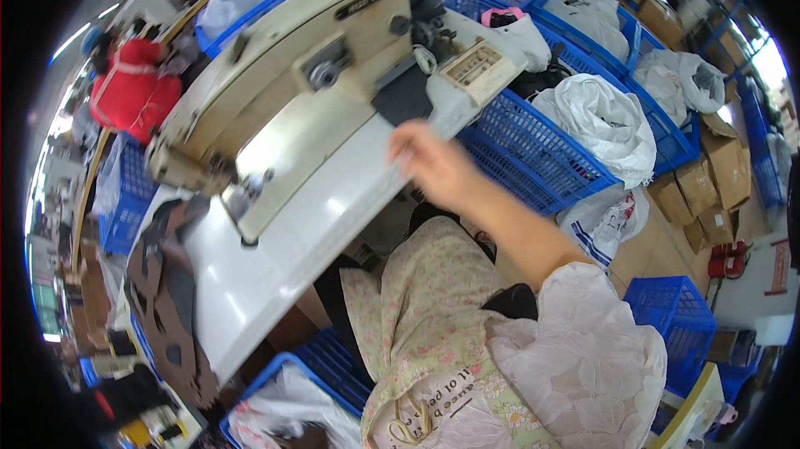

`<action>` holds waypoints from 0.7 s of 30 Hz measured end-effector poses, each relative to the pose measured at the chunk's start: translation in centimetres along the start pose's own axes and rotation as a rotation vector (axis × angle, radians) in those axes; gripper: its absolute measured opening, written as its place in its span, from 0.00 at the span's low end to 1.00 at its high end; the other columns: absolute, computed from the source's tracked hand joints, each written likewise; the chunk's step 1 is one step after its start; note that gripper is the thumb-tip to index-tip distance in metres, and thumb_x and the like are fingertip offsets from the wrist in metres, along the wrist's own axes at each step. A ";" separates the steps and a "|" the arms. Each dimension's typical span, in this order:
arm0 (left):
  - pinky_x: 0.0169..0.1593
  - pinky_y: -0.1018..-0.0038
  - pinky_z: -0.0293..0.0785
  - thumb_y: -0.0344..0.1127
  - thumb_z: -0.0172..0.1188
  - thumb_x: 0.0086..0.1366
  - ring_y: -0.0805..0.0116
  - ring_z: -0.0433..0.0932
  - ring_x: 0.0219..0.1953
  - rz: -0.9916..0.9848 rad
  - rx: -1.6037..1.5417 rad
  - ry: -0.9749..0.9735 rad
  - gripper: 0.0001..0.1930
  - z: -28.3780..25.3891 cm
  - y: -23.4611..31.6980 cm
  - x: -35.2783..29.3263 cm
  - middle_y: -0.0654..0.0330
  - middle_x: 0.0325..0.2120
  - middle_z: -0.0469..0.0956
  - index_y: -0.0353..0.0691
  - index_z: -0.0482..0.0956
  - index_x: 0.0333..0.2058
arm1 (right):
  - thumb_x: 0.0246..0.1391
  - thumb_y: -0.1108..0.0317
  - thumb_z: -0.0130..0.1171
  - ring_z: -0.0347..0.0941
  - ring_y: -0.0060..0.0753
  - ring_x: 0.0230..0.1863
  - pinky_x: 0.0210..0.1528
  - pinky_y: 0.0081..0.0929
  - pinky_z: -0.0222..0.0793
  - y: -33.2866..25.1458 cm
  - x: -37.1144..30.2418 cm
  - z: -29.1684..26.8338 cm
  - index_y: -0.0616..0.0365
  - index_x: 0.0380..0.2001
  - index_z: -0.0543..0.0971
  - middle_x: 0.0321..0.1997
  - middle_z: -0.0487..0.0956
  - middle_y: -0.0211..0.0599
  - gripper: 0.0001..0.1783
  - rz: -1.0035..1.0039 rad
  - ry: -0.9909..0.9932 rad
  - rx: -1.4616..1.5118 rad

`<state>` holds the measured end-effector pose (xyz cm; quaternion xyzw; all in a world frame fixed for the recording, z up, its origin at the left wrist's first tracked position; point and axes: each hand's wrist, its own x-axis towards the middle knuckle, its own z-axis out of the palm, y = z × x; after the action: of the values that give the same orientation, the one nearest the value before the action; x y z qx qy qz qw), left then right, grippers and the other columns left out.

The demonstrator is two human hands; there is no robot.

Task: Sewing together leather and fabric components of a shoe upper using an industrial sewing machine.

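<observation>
Right now, in the head view, the right hand (433, 170) is showing blurred just off centre toward one o'clock, by the near edge of the white worktable (279, 257). Its fingers are bending loosely, but they're blurring too much; I cannot tell whether they're gripping anything. The left hand's fingers aren't showing, so I cannot tell their state either. Just beyond the right fingers, at twelve o'clock, a dark grey piece (403, 97) is lying flat. The beige sewing machine (275, 74) is standing at eleven, while brown cut pieces (148, 274) are drooping toward eight. At two, a white sack (604, 120) is bulging from a blue crate (533, 153); at ten, a person in red (137, 87) is facing away.
</observation>
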<state>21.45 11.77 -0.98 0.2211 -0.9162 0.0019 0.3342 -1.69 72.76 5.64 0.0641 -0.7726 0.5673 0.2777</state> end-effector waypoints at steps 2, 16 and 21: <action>0.38 0.61 0.78 0.22 0.59 0.58 0.47 0.79 0.34 -0.139 -0.087 -0.077 0.07 3.4 -1.7 -0.5 0.40 0.31 0.78 0.23 0.75 0.35 | 0.50 0.77 0.55 0.72 0.33 0.54 0.56 0.37 0.63 2.5 3.8 -9.2 0.49 0.44 0.79 0.43 0.81 0.29 0.17 -0.021 0.122 -0.610; 0.39 0.64 0.78 0.25 0.58 0.57 0.52 0.80 0.34 0.876 -0.195 -0.961 0.09 21.3 37.1 26.7 0.44 0.31 0.80 0.27 0.78 0.37 | 0.39 0.72 0.61 0.67 0.44 0.62 0.63 0.49 0.58 8.0 1.8 -14.9 0.49 0.46 0.79 0.53 0.78 0.34 0.25 0.241 0.587 -0.522; 0.40 0.65 0.77 0.27 0.58 0.57 0.54 0.80 0.34 1.256 -0.035 -1.222 0.10 16.9 47.9 27.3 0.46 0.32 0.81 0.29 0.79 0.37 | 0.50 0.62 0.56 0.77 0.46 0.46 0.47 0.42 0.72 -1.7 -17.2 -13.7 0.50 0.43 0.81 0.42 0.81 0.42 0.16 1.014 0.406 -0.470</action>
<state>-26.91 41.35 9.55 -0.3671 -0.8872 0.0527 -0.2744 18.23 80.94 1.18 -0.4861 -0.7431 0.4436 0.1211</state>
